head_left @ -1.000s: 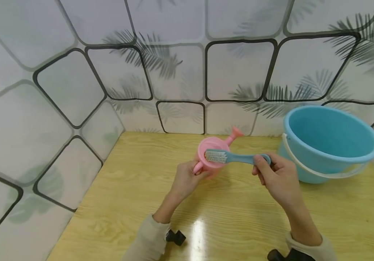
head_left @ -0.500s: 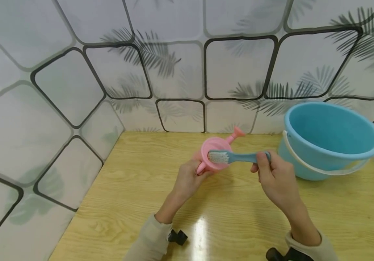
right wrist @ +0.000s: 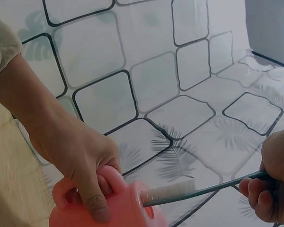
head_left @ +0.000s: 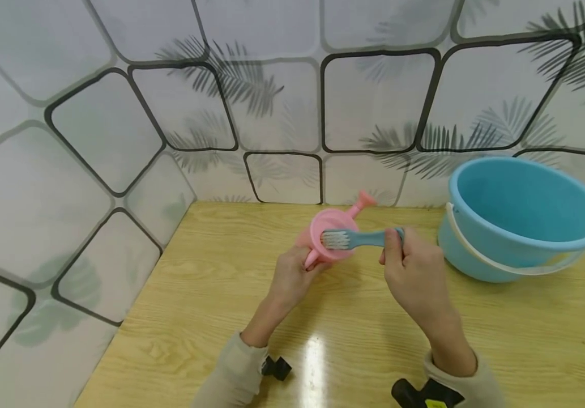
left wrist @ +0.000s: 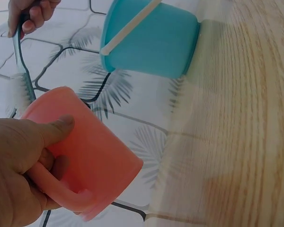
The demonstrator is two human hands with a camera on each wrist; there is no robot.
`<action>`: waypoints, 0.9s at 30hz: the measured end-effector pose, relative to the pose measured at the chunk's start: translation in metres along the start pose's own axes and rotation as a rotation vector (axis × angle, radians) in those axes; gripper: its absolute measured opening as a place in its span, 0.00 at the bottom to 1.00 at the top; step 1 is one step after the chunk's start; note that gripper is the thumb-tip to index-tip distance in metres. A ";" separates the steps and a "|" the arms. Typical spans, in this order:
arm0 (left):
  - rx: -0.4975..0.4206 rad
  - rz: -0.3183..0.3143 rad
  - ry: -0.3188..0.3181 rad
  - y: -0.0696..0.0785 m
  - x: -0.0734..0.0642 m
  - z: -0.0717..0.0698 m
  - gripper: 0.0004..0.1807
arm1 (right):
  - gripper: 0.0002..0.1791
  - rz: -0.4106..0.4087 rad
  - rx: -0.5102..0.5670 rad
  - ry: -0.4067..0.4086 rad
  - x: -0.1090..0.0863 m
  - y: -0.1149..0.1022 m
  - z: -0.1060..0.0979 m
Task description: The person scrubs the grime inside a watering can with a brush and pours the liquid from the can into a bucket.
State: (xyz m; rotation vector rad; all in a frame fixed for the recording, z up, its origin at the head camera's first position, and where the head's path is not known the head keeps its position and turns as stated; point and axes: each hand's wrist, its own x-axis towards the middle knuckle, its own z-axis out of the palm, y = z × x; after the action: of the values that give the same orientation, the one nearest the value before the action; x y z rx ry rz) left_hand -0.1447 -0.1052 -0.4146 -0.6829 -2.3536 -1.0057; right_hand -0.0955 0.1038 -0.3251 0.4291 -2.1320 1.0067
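In the head view, my left hand (head_left: pixel 290 280) grips a small pink toy watering can (head_left: pixel 334 216) by its handle, with the thumb laid along the can's wall in the left wrist view. Its spout points up and to the right. My right hand (head_left: pixel 415 277) holds a brush (head_left: pixel 366 238) by the end of its blue handle, thumb on top. The brush's white bristles lie at the can's open mouth. From the right wrist view, the tip of the brush head meets the can's rim (right wrist: pixel 141 189); how far it reaches inside is hidden.
A light blue bucket (head_left: pixel 457 258) with a white handle (head_left: pixel 486 260) stands upright at the right, near my right hand. The wood-grain table (head_left: pixel 195 306) meets patterned walls (head_left: pixel 282 107) at the back and left.
My right hand has shifted left and turned slightly, bringing the brush closer to the can's mouth. The left hand keeps its hold on the watering can, which has moved only a little.
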 end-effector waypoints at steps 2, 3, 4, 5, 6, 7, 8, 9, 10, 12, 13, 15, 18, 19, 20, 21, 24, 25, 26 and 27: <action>0.015 0.007 0.001 -0.001 -0.001 0.000 0.23 | 0.16 -0.016 -0.006 0.010 0.000 -0.002 0.004; 0.020 0.020 0.004 -0.002 -0.001 0.000 0.24 | 0.16 -0.009 -0.006 0.015 0.000 -0.002 0.007; 0.024 0.044 0.010 -0.002 -0.002 0.000 0.25 | 0.17 0.002 -0.003 0.015 0.000 -0.002 0.009; 0.028 0.074 0.018 -0.001 -0.002 0.000 0.25 | 0.18 0.023 -0.002 0.013 -0.001 -0.001 0.012; 0.030 0.108 0.031 0.000 -0.002 0.000 0.25 | 0.18 0.044 0.005 0.010 -0.001 0.000 0.015; 0.028 0.140 0.044 0.002 -0.001 0.000 0.24 | 0.19 0.062 0.016 0.007 -0.001 0.000 0.018; 0.022 0.170 0.060 0.004 -0.001 0.000 0.23 | 0.19 0.076 0.026 0.001 -0.001 0.001 0.021; 0.010 0.194 0.074 0.006 0.000 0.000 0.21 | 0.19 0.085 0.042 -0.007 -0.001 0.002 0.023; -0.003 0.212 0.088 0.008 0.000 -0.001 0.19 | 0.19 0.079 0.056 -0.011 -0.001 0.003 0.025; -0.030 0.224 0.106 0.013 0.002 -0.001 0.18 | 0.17 0.045 0.088 -0.016 -0.001 0.005 0.026; -0.045 0.232 0.110 0.014 0.003 -0.001 0.17 | 0.17 0.015 0.099 -0.023 -0.001 0.005 0.025; -0.059 0.257 0.117 0.017 0.004 -0.002 0.18 | 0.15 -0.056 0.109 -0.049 -0.001 0.005 0.022; -0.045 0.313 0.128 0.019 0.004 -0.001 0.19 | 0.13 -0.187 0.063 -0.091 -0.002 0.006 0.017; -0.034 0.336 0.139 0.019 0.004 0.000 0.19 | 0.15 -0.236 0.035 -0.104 -0.002 0.006 0.015; -0.021 0.355 0.150 0.019 0.004 0.000 0.19 | 0.18 -0.284 0.005 -0.112 -0.003 0.006 0.014; -0.012 0.375 0.161 0.019 0.004 0.001 0.19 | 0.21 -0.330 -0.030 -0.118 -0.003 0.006 0.013; 0.013 0.434 0.193 0.017 0.003 0.003 0.18 | 0.22 -0.437 -0.121 -0.147 -0.005 0.007 0.011; 0.018 0.451 0.198 0.017 0.003 0.003 0.16 | 0.22 -0.460 -0.136 -0.160 -0.005 0.007 0.011; 0.024 0.465 0.201 0.017 0.003 0.003 0.15 | 0.18 -0.476 -0.148 -0.171 -0.006 0.006 0.011; 0.028 0.476 0.204 0.016 0.002 0.002 0.14 | 0.13 -0.483 -0.158 -0.185 -0.006 0.006 0.010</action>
State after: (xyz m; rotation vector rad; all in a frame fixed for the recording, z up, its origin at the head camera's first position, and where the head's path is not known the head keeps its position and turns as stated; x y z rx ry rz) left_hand -0.1373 -0.0930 -0.4063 -1.0157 -1.8972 -0.7840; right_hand -0.0994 0.0998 -0.3371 0.9333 -2.0990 0.5369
